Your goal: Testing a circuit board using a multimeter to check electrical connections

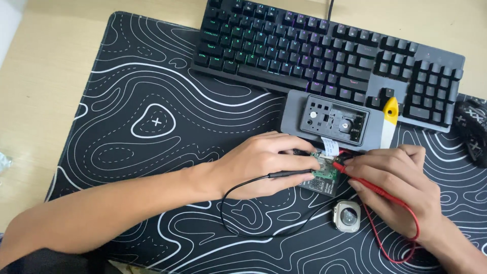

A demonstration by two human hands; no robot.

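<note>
My left hand [264, 162] grips a black test probe [291, 174], its tip resting on a small green circuit board [324, 176]. My right hand [398, 180] pinches a red test probe [355, 175] whose tip touches the same board from the right. The board lies on a black desk mat [152, 127], joined by a white ribbon cable [331, 147] to an opened grey device [329, 119] just behind it. Black and red leads trail toward me.
A backlit dark keyboard [324, 50] lies across the back of the mat. A yellow-tipped pry tool [389, 119] rests beside the grey device. A small square grey module with a round lens [347, 215] sits near my right wrist. A black patterned object [472, 129] lies at the right edge.
</note>
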